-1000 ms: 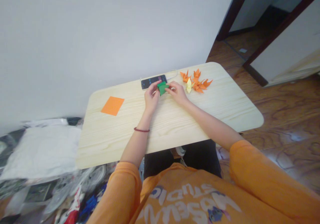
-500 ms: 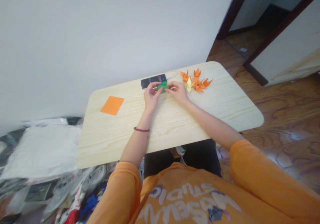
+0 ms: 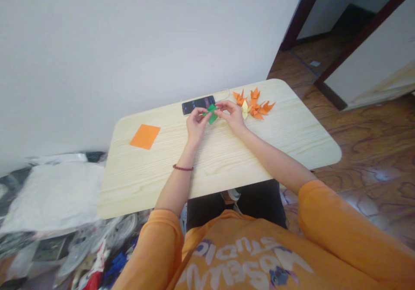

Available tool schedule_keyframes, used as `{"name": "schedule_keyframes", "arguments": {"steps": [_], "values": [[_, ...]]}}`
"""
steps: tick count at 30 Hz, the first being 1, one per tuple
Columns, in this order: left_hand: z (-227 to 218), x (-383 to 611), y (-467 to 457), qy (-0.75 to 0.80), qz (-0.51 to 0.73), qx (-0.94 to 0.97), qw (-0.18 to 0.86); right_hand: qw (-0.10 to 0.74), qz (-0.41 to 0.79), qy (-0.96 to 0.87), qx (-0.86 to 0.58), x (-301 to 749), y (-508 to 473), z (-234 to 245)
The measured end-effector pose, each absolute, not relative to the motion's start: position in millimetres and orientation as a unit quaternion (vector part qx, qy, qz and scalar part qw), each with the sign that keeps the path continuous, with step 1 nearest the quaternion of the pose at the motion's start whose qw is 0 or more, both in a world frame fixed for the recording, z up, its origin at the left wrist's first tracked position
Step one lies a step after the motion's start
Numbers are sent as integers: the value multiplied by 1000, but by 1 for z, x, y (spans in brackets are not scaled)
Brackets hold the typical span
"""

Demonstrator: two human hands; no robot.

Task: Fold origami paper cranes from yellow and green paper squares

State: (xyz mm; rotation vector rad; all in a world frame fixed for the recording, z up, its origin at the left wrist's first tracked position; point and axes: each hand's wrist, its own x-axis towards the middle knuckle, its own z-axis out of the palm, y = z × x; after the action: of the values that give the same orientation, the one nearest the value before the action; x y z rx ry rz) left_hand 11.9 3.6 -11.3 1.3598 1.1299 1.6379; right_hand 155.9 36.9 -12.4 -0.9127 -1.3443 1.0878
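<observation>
A small folded piece of green origami paper is held between both hands over the back middle of the table. My left hand pinches its left edge with thumb and fingers; a dark red bead bracelet circles that wrist. At its right edge, my right hand grips the paper between thumb and fingertips. The fingers cover part of the paper, so its exact folds are hard to make out. Just behind the hands lies a phone with its screen lit.
Several folded orange paper cranes and a pale yellow one sit right of my hands. A flat orange paper square lies on the left of the wooden table. White bags and clutter fill the floor at left.
The green paper has turned from a flat band across the fingers to a tilted diamond-like shape. My right fingers have shifted slightly up along it.
</observation>
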Motion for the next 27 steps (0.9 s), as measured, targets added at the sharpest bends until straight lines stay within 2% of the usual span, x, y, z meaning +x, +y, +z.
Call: {"name": "schedule_keyframes", "arguments": {"steps": [8,20,27], "values": [[-8,12,1,412,618,530,408,529,549,-514,-395,155,39,-13],[-7,13,-1,416,615,530,409,536,562,-498,-386,153,33,-8],[-14,8,7,428,671,424,432,533,560,-538,-335,153,29,-5]]}}
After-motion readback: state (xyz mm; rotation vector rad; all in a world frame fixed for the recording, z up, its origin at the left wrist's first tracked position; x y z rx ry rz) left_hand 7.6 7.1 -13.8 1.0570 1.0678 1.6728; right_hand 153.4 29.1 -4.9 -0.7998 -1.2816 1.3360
